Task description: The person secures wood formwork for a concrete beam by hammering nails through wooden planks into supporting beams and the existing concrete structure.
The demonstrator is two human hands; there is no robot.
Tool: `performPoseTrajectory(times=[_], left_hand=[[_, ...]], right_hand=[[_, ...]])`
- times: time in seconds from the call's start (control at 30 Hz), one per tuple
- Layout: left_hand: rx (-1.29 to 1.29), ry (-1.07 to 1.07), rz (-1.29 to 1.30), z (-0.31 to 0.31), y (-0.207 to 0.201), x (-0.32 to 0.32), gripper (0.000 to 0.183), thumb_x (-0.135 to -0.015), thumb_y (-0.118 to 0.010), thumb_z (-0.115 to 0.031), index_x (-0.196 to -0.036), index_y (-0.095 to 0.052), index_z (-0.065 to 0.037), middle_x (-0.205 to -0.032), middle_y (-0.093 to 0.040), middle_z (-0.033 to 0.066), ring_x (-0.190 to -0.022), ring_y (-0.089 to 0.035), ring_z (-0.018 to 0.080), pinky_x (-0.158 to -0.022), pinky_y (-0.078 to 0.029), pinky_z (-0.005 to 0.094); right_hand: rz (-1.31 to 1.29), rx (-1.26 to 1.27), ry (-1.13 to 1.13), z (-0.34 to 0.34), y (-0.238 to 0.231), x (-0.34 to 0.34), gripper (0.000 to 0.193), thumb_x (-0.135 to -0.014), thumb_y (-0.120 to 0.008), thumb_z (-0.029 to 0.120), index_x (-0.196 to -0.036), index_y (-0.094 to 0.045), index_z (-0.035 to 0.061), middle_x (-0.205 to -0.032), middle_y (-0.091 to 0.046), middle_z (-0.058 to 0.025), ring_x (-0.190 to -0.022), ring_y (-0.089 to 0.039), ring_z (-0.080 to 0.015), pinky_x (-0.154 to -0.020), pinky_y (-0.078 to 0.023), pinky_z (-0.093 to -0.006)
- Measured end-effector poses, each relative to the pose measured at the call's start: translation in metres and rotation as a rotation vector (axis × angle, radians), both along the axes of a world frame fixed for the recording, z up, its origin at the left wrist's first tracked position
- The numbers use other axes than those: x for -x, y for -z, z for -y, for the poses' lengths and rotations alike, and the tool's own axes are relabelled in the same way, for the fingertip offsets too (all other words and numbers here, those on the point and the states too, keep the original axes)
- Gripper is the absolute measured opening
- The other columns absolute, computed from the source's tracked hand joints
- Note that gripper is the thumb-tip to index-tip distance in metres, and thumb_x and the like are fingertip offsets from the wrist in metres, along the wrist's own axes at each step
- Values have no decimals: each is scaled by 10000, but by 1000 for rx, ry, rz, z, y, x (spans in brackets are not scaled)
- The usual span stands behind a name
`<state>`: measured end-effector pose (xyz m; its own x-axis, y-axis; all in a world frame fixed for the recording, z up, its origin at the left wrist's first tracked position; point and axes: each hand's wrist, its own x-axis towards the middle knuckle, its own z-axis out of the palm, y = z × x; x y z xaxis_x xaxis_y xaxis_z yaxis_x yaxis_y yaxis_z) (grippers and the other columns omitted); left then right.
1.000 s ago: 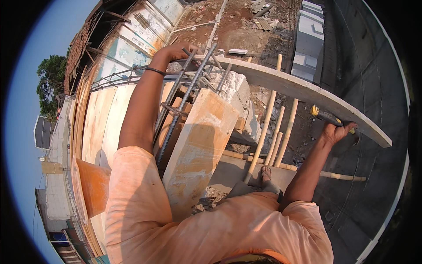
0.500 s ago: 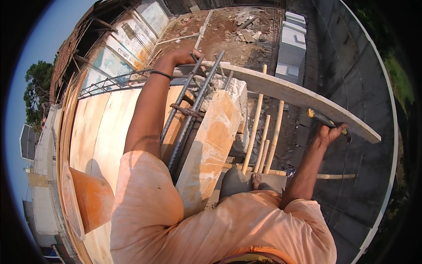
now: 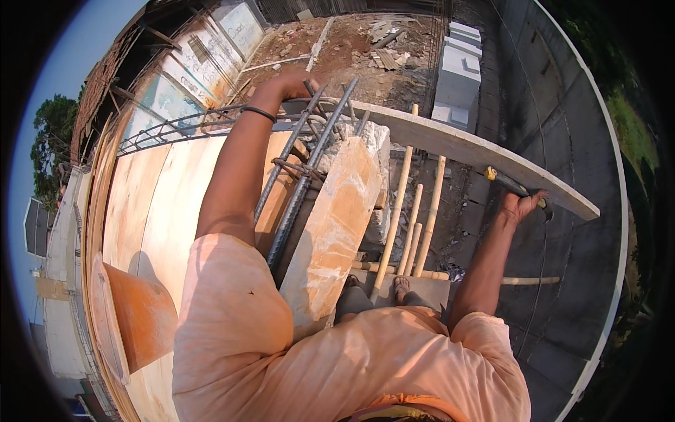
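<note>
Grey, stiff-looking and probably heavy, the long board (image 3: 478, 146) crosses the upper right; we judge it best held near both ends. Our right hand (image 3: 519, 205) curls around a yellow-and-black tool (image 3: 508, 183) beside it; our left hand's (image 3: 292, 86) grip, behind rebar (image 3: 290, 214), we cannot tell.

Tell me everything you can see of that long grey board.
The long board looks grey, rough and narrow, its material uncertain; it appears bowed, perhaps through the lens. It slopes down rightward to a blunt end. Leftward it passes behind steel bars near the left hand. The right hand, gripping a tool, meets or nearly meets its lower edge.
</note>
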<state>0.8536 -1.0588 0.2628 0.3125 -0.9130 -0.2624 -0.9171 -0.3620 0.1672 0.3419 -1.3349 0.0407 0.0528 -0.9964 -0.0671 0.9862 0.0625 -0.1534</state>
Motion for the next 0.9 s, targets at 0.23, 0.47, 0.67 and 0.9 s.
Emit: performPoseTrajectory(times=[0.23, 0.47, 0.67, 0.9], left_hand=[[-81, -69, -74, 13, -3, 4, 345, -858, -655, -294, -1111, -691, -61, -1113, -686, 151, -983, -631, 247, -905, -467, 354], [-170, -37, -222, 5, 2, -19, 396, -699, -805, -271, -1032, -694, -88, -895, -716, 99, -807, -652, 243, -726, -488, 378], [-187, 220, -140, 18, -8, 18, 228, -763, -677, -174, -934, -655, -24, -786, -684, 132, -703, -604, 239, -661, -471, 386], [-169, 210, -133, 15, 7, 8, 204, -763, -650, -155, -916, -649, -21, -761, -674, 126, -669, -586, 225, -640, -466, 393]], right_hand=[[57, -29, 15, 5, 2, -5, 590, -772, -753, 405, -1239, -592, 82, -1289, -587, -70, -1214, -506, -289, -1098, -346, -519], [63, -49, -11, -11, 27, -11, 531, -818, -720, 407, -1227, -599, 91, -1253, -607, -60, -1189, -526, -271, -1077, -371, -493], [107, 4, -48, -32, 25, 10, 474, -796, -744, 350, -1174, -636, 84, -1204, -646, -63, -1173, -553, -273, -1087, -366, -511], [37, -86, 43, -38, 62, 2, 564, -776, -753, 401, -1231, -600, 105, -1256, -611, -55, -1199, -524, -263, -1101, -357, -487]])
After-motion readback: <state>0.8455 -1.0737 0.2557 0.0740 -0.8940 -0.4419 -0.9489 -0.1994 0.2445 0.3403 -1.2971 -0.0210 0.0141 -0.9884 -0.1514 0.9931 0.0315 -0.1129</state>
